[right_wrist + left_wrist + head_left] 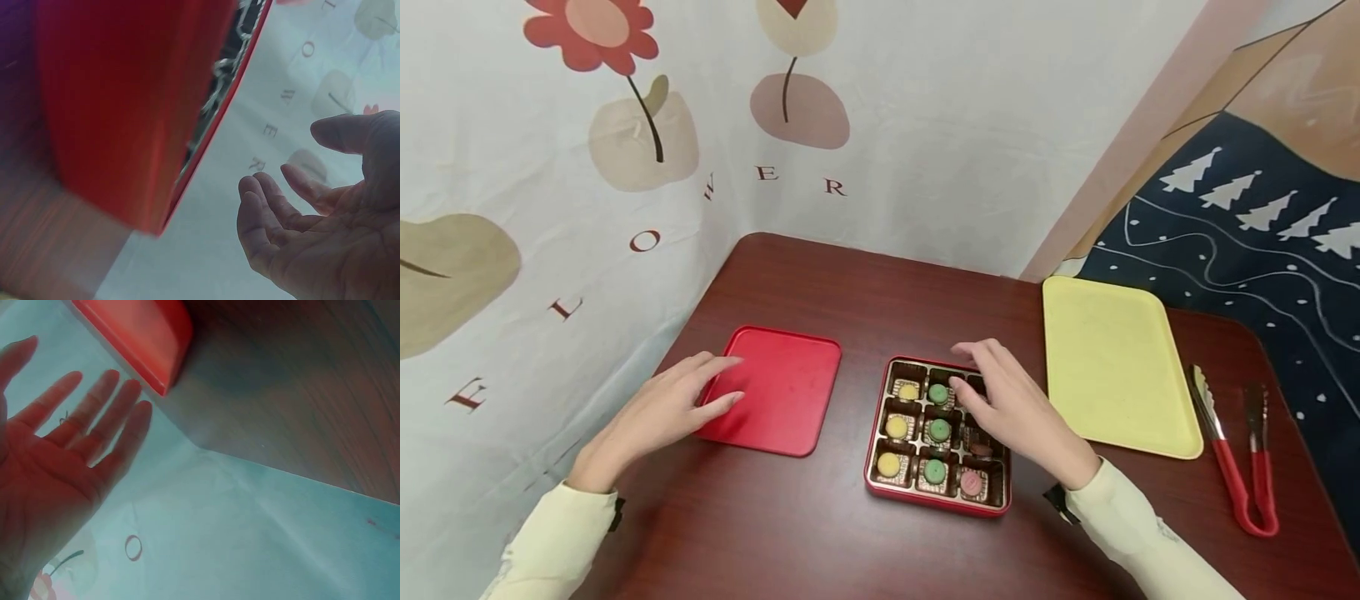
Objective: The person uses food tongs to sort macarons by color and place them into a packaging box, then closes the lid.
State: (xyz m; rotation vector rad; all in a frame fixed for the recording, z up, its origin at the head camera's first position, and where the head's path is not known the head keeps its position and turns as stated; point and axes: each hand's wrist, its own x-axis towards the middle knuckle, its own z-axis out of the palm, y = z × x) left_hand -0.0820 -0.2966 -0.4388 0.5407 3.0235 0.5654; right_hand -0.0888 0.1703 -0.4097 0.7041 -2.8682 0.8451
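Observation:
A red square tin (940,498) with a gold-brown divided insert stands on the table. Its left column holds yellow sweets (897,427), the middle one green sweets (939,430). In the right column lie a pink sweet (971,482) and a dark brown one (981,450); the compartment behind is partly hidden by my right hand (1015,408). That hand hovers over the tin's right side, fingers loosely bent and holding nothing. My left hand (662,408) is over the left edge of a flat red square lid (782,392), its fingers spread and nothing in its grasp.
A yellow tray (1120,367) lies at the back right. Beside it are red-handled metal tongs (1232,475), arms apart, near the right table edge. A printed white cloth (925,150) hangs behind and left of the brown table (760,533).

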